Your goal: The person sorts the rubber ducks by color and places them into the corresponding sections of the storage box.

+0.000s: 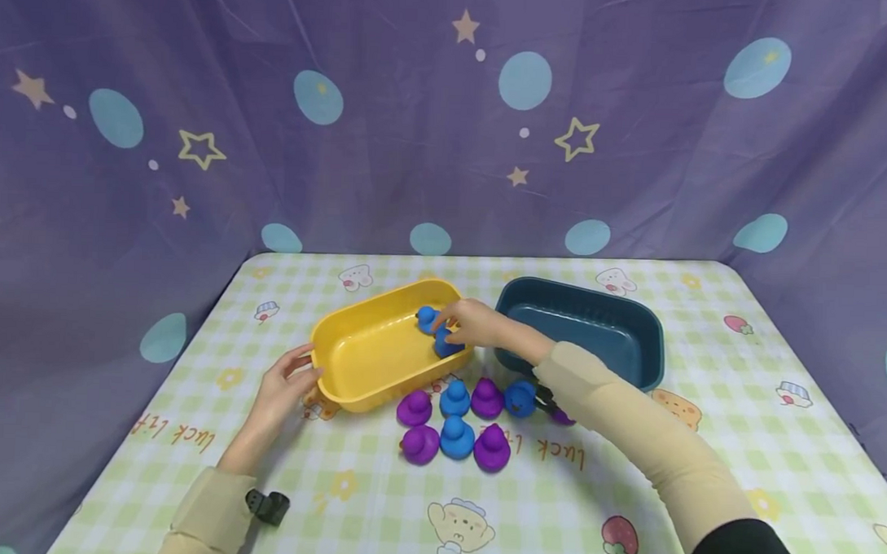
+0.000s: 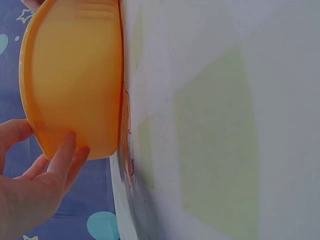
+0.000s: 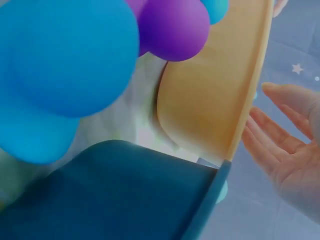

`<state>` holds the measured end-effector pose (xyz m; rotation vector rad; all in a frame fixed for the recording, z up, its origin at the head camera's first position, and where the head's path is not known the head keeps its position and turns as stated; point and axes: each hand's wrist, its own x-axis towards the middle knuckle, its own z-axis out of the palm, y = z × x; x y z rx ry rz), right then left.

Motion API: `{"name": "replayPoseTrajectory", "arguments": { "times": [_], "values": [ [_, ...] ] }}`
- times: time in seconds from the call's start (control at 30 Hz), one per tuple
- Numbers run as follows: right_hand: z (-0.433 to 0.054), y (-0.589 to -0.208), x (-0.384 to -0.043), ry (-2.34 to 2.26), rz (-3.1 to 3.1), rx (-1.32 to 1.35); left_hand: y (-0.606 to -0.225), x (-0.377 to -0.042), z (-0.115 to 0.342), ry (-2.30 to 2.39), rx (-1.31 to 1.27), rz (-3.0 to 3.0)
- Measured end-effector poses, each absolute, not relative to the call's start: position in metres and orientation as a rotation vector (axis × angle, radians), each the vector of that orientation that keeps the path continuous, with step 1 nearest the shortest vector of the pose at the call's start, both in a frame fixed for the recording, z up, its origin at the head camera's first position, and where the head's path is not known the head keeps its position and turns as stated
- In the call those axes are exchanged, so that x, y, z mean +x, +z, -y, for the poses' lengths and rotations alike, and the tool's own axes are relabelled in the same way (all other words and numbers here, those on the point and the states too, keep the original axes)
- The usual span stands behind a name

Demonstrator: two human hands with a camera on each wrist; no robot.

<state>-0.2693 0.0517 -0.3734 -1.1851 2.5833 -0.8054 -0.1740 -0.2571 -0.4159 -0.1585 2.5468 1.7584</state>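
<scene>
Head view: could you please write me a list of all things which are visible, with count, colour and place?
curtain: one, purple-blue with printed shapes, behind
tablecloth: one, green-and-white checked, below everything
yellow tub: one, yellow, on the left
teal tub: one, dark teal, on the right
blue toy ducks: five, blue, three on the tablecloth, two in the yellow tub
purple toy ducks: four clearly seen, purple, on the tablecloth; another purple thing is partly hidden
black devices: two, black, one by each forearm
sleeves: two, beige, on both arms
left hand: one, bare, touching the yellow tub's left end
right hand: one, bare, over the yellow tub's right end
</scene>
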Motion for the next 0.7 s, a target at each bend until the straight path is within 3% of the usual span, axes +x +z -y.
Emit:
{"name": "replayPoseTrajectory", "arguments": {
  "times": [0.7],
  "values": [
    [-0.093,-0.373,-0.236,-1.034,-2.622,-1.328,-0.418,-0.176,0.258,1.752,-0.152,-2.581]
  ]
}}
